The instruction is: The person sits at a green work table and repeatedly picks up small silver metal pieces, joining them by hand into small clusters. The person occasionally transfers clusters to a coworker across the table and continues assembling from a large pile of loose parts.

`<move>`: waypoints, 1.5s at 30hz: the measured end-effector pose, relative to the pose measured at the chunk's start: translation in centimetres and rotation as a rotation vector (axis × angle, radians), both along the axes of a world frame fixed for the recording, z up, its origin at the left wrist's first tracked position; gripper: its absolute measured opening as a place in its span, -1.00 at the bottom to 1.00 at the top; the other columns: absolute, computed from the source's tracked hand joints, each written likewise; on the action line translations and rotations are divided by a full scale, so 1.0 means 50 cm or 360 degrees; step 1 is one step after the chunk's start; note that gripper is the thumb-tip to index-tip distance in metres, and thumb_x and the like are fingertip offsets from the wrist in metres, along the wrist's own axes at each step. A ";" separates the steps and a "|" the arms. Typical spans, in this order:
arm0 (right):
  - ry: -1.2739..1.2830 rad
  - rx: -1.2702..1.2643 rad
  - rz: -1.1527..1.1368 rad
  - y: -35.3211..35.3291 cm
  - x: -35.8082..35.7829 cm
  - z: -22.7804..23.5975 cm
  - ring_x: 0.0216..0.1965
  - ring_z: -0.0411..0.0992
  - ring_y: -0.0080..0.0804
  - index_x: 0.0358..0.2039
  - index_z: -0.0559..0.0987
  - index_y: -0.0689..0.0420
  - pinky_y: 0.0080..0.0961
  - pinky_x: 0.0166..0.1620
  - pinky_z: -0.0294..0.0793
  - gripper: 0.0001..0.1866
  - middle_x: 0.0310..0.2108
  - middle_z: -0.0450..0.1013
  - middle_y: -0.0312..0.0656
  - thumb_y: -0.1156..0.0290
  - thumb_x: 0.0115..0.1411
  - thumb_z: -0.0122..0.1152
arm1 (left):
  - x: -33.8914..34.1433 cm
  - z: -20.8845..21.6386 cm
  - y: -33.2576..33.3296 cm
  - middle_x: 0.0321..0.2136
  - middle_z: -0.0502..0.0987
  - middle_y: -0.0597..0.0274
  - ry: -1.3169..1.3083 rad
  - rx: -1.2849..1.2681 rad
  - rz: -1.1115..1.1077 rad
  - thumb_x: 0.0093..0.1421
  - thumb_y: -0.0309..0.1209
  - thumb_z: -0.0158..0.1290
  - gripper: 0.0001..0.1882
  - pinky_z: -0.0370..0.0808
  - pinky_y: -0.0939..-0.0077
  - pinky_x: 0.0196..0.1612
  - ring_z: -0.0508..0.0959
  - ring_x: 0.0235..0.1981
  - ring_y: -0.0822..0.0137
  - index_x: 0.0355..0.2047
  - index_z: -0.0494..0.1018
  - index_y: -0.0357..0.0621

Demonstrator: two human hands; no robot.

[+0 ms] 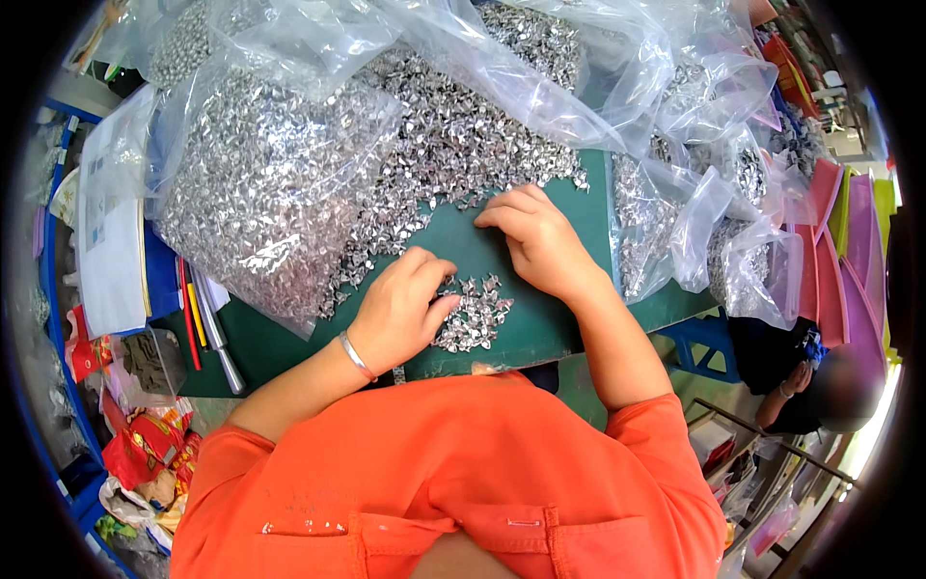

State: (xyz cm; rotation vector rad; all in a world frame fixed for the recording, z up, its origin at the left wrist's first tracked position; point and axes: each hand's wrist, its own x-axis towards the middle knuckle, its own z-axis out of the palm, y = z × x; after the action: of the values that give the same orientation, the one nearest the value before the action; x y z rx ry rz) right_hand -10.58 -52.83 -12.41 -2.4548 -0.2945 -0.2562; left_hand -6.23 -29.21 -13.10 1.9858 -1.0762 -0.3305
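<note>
A large heap of small shiny silver metal pieces (453,145) spreads over the green table. A smaller pile of the same pieces (473,317) lies near the table's front edge. My left hand (400,304) rests beside this small pile, its fingers bent and the thumb apart from them, a bracelet on the wrist. At the near edge of the large heap is my right hand (542,239), fingers curled inward and pointing left. What its fingertips hold, if anything, is hidden.
A clear plastic bag (260,183) full of pieces lies left of the heap; more filled bags (666,212) stand right. Pens (198,304) and a metal-tipped tool (224,347) lie at the left edge. Colourful bins (834,261) and another person (801,376) are at the right.
</note>
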 end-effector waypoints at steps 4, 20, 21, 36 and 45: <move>-0.0058 0.0268 -0.0349 -0.017 -0.011 -0.010 -0.16 0.50 -0.02 -0.22 0.62 0.18 -0.19 -0.08 0.51 -0.75 -0.25 0.54 -0.09 0.71 0.10 0.16 | 0.000 -0.005 -0.002 -0.29 0.46 0.13 0.0028 -0.0002 0.0004 0.12 -0.51 0.27 -0.71 0.51 0.42 -0.34 0.55 -0.46 0.28 -0.14 0.51 -0.24; -0.0058 0.0395 -0.0327 -0.007 -0.065 -0.020 -0.18 0.50 -0.06 -0.29 0.61 0.16 -0.26 -0.12 0.51 -0.81 -0.26 0.55 -0.13 0.59 0.05 0.37 | 0.004 -0.006 -0.004 -0.32 0.45 0.15 0.0021 -0.0016 -0.0008 0.12 -0.52 0.27 -0.70 0.49 0.43 -0.36 0.52 -0.46 0.30 -0.13 0.51 -0.23; -0.0119 0.0331 -0.0363 0.000 -0.062 -0.020 -0.18 0.50 -0.06 -0.28 0.61 0.16 -0.25 -0.12 0.51 -0.81 -0.25 0.55 -0.13 0.58 0.06 0.37 | 0.004 -0.006 0.000 -0.32 0.45 0.15 0.0030 -0.0004 0.0000 0.12 -0.52 0.27 -0.70 0.49 0.44 -0.36 0.51 -0.46 0.29 -0.14 0.51 -0.24; -0.0542 0.0271 -0.0633 -0.011 -0.065 -0.026 -0.11 0.49 -0.03 -0.29 0.61 0.20 -0.23 -0.03 0.51 -0.88 -0.18 0.51 -0.07 0.56 0.12 0.30 | 0.006 0.000 -0.006 -0.27 0.46 0.04 0.0038 0.0068 -0.0072 0.08 -0.59 0.26 -0.68 0.48 0.39 -0.35 0.50 -0.46 0.22 -0.13 0.50 -0.29; -0.1043 -0.0299 -0.1928 -0.196 -0.395 0.077 -0.25 0.50 -0.13 -0.35 0.58 0.20 -0.33 -0.12 0.52 -0.86 -0.31 0.51 -0.10 0.70 0.08 0.18 | 0.009 -0.023 0.006 -0.27 0.37 0.21 0.0167 0.0084 -0.0062 0.16 -0.65 0.19 -0.70 0.40 0.63 -0.40 0.38 -0.47 0.47 -0.08 0.48 -0.32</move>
State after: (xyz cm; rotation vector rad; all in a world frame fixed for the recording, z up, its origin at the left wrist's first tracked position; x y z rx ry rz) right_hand -30.33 -62.61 -8.56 -2.3327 0.9877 -1.5790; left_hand -5.80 -28.93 -14.23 1.9731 -1.0502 -0.4831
